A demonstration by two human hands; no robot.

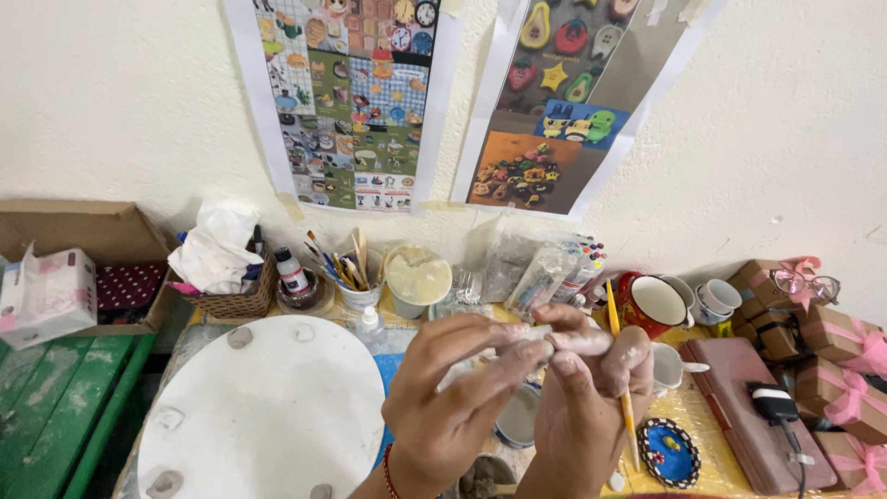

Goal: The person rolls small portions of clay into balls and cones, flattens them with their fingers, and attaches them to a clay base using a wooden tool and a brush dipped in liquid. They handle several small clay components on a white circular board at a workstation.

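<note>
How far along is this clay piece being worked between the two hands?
Early, it seems. Done: small grey clay lumps already sit around the edge of the round white board. In hand: the left hand and right hand pinch a pale clay roll, and the right hand also grips a yellow paintbrush. Left: the roll has no clear shape or paint yet.

Both hands, left and right, raised together, fingertips pinching, clay-smeared.
</note>
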